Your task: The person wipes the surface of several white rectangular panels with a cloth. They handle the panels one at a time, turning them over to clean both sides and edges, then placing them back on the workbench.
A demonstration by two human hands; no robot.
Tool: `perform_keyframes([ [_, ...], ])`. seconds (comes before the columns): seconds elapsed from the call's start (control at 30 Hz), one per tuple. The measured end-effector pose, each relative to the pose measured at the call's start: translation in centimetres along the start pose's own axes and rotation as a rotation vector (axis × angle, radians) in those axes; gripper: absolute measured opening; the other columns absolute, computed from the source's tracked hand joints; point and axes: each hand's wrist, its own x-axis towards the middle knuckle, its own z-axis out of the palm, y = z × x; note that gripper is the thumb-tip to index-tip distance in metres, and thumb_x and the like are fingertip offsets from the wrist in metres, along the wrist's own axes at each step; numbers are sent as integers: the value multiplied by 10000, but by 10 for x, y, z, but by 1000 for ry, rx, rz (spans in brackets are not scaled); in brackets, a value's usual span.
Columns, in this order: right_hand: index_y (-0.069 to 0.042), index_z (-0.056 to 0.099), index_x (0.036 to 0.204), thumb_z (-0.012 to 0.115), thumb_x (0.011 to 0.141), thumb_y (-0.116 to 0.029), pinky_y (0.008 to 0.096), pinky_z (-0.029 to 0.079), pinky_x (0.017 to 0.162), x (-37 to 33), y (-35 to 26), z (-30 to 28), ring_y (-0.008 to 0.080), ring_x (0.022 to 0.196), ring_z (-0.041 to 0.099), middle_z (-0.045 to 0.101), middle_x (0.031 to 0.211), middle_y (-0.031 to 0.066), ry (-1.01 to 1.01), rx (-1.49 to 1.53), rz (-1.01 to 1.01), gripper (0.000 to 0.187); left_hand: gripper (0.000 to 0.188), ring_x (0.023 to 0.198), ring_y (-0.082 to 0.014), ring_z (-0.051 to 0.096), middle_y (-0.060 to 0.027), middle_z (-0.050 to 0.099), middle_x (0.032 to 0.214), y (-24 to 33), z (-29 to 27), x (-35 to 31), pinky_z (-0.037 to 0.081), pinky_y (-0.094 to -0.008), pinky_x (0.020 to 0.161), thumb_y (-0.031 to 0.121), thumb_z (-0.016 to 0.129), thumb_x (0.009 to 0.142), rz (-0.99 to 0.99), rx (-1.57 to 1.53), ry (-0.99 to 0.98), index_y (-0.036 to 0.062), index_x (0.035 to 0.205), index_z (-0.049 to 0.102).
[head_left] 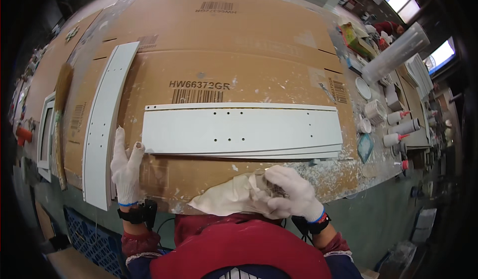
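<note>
My left hand (pixel 127 172), in a white knitted glove, has its fingers stretched apart beside the right edge of a long white panel (pixel 102 129); I cannot tell whether it touches the panel. That panel lies lengthwise away from me and has small drilled holes. My right hand (pixel 295 192), also gloved, is closed on a crumpled cream cloth (pixel 226 195) at the table's near edge. Something greyish-brown shows between its fingers, too hidden to name. Just beyond both hands, a stack of white drilled panels (pixel 274 129) lies crosswise on flattened cardboard (pixel 199 65).
A brush with a long bristle head (pixel 62 99) and a white frame (pixel 46 129) are at the left. Along the right side stand glue bottles (pixel 393 139), a tape roll (pixel 374 111), and a clear plastic roll (pixel 396 52). A blue plastic crate (pixel 92 239) sits below the table.
</note>
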Motion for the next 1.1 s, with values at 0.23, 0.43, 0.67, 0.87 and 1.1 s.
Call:
perform_keyframes([
  [0.23,3,499,1288,631,866,-273,436,429,980,-24,87,-52,373,1133,553,549,1260,218,530,-656,514,522,772,1300,-287,444,-273,424,1417,-18,35,20,332,-321,1075,213,629,838,54,121,-111,-134,1422,263],
  [0.43,-39,496,1275,575,879,-257,429,405,989,9,100,-80,367,1174,514,536,1263,199,387,-346,808,459,741,1239,-275,504,-239,454,1401,-8,21,1,388,-323,1025,186,621,839,-97,180,-133,-122,1423,286],
  [0.67,-57,494,1280,603,826,-134,422,393,1011,22,123,-93,363,1214,481,516,1307,160,242,-387,408,473,462,956,-201,623,-125,618,1081,-55,-21,-37,520,-315,814,174,597,900,-346,-664,-78,-80,1273,495],
  [0.87,-8,619,1175,692,793,-130,421,470,927,60,7,-34,355,1060,598,646,1090,167,289,-329,-62,408,321,969,-188,621,-72,626,1042,-119,-25,-79,521,-311,878,290,515,963,-525,-858,-128,45,1162,575],
  [1.1,-136,593,1173,746,702,-212,424,477,801,31,-37,85,324,986,556,602,1078,53,-221,-478,-295,502,334,1030,-213,620,-77,634,1077,-111,-3,-89,537,-321,876,110,586,890,-590,-1125,-487,-13,1193,520],
])
